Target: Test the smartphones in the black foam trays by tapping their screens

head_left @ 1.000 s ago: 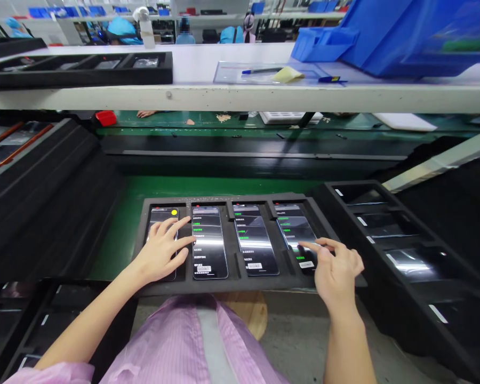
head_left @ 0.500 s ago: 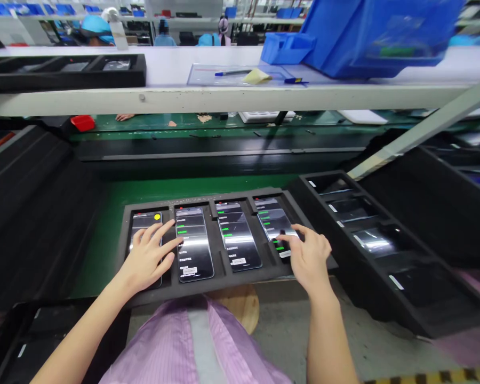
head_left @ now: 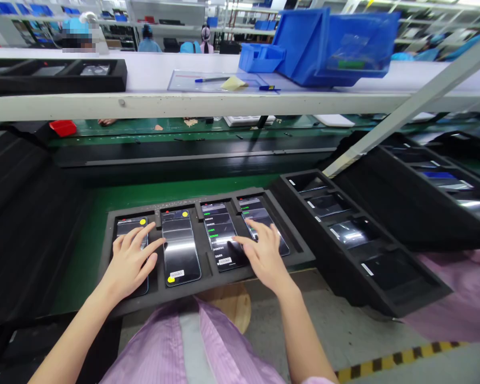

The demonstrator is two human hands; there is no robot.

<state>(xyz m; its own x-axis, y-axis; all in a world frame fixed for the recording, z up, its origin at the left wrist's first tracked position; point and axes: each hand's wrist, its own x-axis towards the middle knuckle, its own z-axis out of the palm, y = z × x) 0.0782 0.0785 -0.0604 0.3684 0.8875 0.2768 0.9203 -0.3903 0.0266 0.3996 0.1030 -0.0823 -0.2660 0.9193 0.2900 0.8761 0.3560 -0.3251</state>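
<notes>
Several phones lie face up in the slots of a black foam tray (head_left: 214, 277). My left hand (head_left: 128, 261) spreads its fingers over the leftmost phone (head_left: 143, 290), with its index fingertip at the left edge of the second phone (head_left: 182, 253). That second screen is dark, with a white label and yellow round spots at top right and bottom left. My right hand (head_left: 266, 258) has its index fingertip at the right side of the third phone (head_left: 220, 229), whose screen lists white and green text. Its other fingers extend over the rightmost phone (head_left: 251, 205), partly covering it.
A black tray of phones (head_left: 328, 205) stands at right, with more trays (head_left: 428, 165) beyond. Dark foam stacks (head_left: 20, 229) rise at left. A slanted white post (head_left: 396, 117) and a shelf edge (head_left: 184, 105) cross above. Blue bins (head_left: 304, 50) sit on the shelf.
My right hand has moved left from the rightmost phone to the third one. The second phone's text list has given way to a dark screen with yellow spots. The view has shifted right.
</notes>
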